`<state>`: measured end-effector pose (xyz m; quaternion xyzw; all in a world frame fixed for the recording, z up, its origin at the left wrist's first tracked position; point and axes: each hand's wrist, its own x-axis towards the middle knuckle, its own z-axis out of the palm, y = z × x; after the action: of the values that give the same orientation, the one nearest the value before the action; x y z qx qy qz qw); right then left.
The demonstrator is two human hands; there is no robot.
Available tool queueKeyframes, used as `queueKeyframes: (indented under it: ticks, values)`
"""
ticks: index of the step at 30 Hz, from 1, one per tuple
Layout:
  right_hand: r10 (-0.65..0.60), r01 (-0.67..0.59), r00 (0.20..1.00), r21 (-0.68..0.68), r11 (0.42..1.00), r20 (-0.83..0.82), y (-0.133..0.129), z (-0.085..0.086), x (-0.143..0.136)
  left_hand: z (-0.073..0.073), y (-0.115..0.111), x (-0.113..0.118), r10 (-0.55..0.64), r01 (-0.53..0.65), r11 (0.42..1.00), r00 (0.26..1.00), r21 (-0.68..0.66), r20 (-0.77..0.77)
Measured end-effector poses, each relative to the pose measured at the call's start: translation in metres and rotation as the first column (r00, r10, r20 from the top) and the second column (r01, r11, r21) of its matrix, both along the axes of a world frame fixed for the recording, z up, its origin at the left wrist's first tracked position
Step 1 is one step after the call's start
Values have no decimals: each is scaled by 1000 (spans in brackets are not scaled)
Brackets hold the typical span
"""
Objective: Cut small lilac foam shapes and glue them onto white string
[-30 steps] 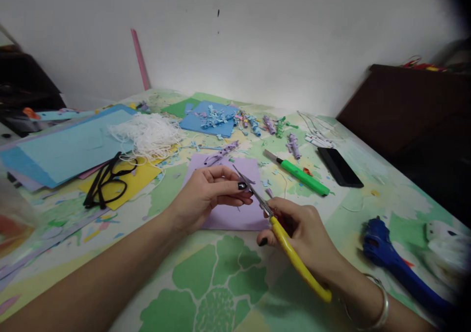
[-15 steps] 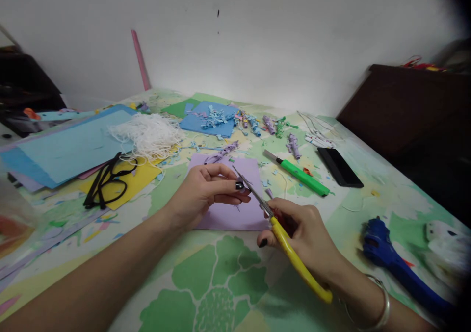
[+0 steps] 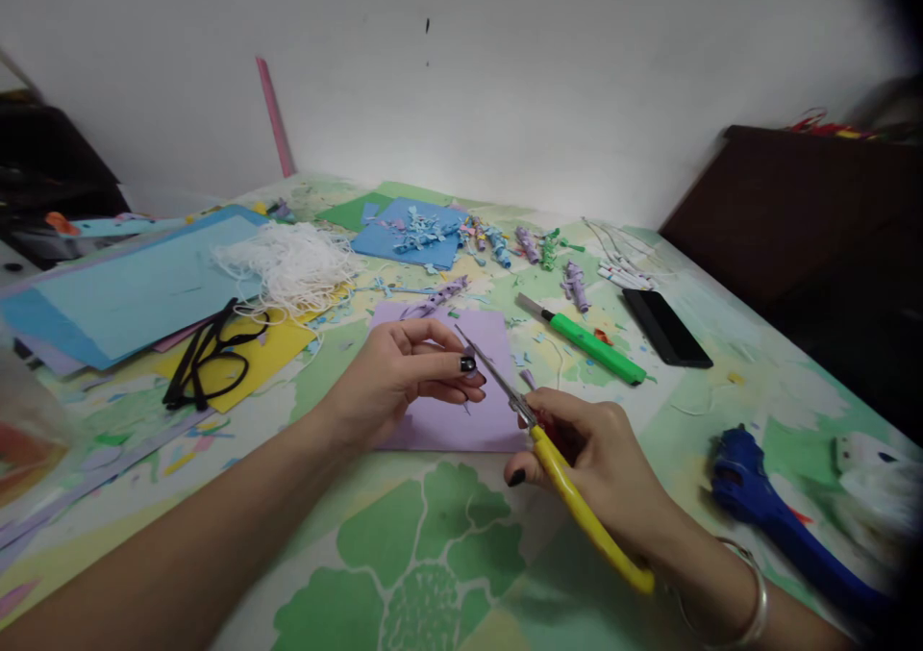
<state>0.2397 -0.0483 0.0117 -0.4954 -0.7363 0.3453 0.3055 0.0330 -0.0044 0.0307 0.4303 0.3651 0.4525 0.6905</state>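
My right hand [image 3: 595, 449] is wrapped round a pair of scissors [image 3: 559, 478] with yellow handles. Their metal blades look nearly closed and point up and left, with the tips beside my left fingers. My left hand [image 3: 408, 372] is pinched on a small scrap of purple paper [image 3: 472, 373], mostly hidden by the fingertips. Both hands are over a purple paper sheet [image 3: 439, 430] lying on the table. A rolled purple paper piece [image 3: 441, 297] with cut-out bits rests at the sheet's far edge.
To the right lie a green cutter [image 3: 591, 345], a black phone [image 3: 664, 329] and a blue glue gun [image 3: 771, 516]. On the left are black glasses [image 3: 209, 358], white string [image 3: 288, 262] and blue sheets [image 3: 130, 295]. Several paper rolls [image 3: 497, 247] stand farther back.
My left fingertips have shifted very slightly left, away from the scissor blades. The right hand and scissors have hardly moved.
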Motion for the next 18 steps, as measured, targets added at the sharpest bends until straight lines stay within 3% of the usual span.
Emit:
queueKeyframes:
  ticks: [18]
  values:
    - [0,-1,999,29,1000,39,0,0,1,1,0,-1,61,-58,995,998,77,-34]
